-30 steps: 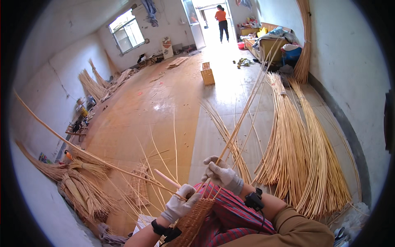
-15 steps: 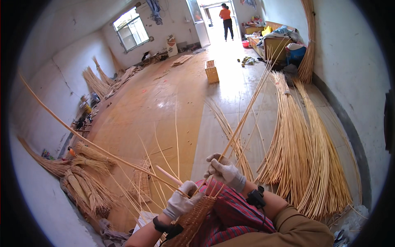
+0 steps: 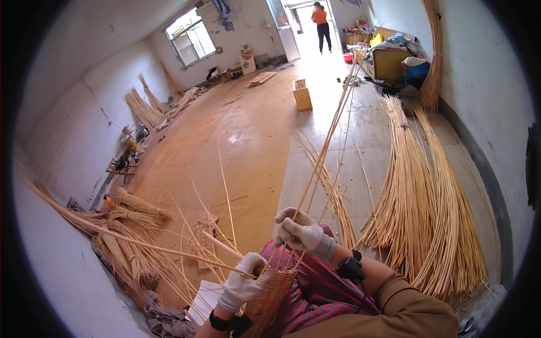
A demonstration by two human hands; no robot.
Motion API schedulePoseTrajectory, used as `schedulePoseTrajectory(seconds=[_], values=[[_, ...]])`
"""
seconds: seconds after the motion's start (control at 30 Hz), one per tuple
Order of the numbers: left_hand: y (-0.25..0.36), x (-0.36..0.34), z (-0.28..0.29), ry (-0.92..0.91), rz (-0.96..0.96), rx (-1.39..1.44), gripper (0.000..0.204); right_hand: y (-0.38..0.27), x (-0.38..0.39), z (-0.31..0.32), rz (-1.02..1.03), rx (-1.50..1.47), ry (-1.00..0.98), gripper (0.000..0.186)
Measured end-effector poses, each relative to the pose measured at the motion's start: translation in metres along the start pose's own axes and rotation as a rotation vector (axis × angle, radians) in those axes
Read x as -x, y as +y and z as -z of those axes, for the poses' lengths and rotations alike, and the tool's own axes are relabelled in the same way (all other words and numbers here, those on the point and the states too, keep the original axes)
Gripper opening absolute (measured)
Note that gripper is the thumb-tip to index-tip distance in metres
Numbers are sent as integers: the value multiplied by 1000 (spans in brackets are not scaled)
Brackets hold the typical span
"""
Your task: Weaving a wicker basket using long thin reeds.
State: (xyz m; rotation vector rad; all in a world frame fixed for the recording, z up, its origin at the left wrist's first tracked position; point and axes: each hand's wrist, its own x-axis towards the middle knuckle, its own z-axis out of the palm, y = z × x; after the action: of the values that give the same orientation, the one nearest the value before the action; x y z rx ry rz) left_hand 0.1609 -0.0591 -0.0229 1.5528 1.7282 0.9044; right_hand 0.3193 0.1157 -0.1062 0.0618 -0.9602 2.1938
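A partly woven wicker basket (image 3: 270,298) leans against my lap, over a striped red and blue cloth (image 3: 332,287). Closed at its rim is my gloved left hand (image 3: 243,284), pinching the wicker where a long cane (image 3: 169,248) runs off to the left. Above the rim, my gloved right hand (image 3: 307,234) has its fingers curled round long thin canes (image 3: 322,158) that slant up and away. Short upright stakes stick out of the rim between the hands. A thicker pale stick (image 3: 221,246) lies just beyond my left hand.
Large cane bundles (image 3: 403,197) lie on the floor at right. Smaller bundles (image 3: 124,248) are heaped at left, near a flat woven piece (image 3: 203,234). A wicker box (image 3: 302,94) stands farther off. Someone in an orange top (image 3: 320,17) is at the doorway.
The long cane at left has swung lower. My right hand has shifted slightly up and left, and the canes in it stand steeper. The whole view has tilted a little.
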Motion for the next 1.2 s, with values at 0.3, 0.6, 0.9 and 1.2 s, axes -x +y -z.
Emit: schedulePoseTrajectory(seconds=[0.3,0.6,0.9,1.2], values=[[-16,-17,-3,-60,-115,-9,24,-23,8,-5,-72,54,125,24],[-12,-22,-4,-60,-116,12,20,-40,-4,-25,-132,158,252,21],[-11,-26,6,-87,-403,-61,20,-36,4,-20,-118,343,327,27],[0,-21,10,-142,-101,102,17,-32,2,-17,-101,204,223,23]])
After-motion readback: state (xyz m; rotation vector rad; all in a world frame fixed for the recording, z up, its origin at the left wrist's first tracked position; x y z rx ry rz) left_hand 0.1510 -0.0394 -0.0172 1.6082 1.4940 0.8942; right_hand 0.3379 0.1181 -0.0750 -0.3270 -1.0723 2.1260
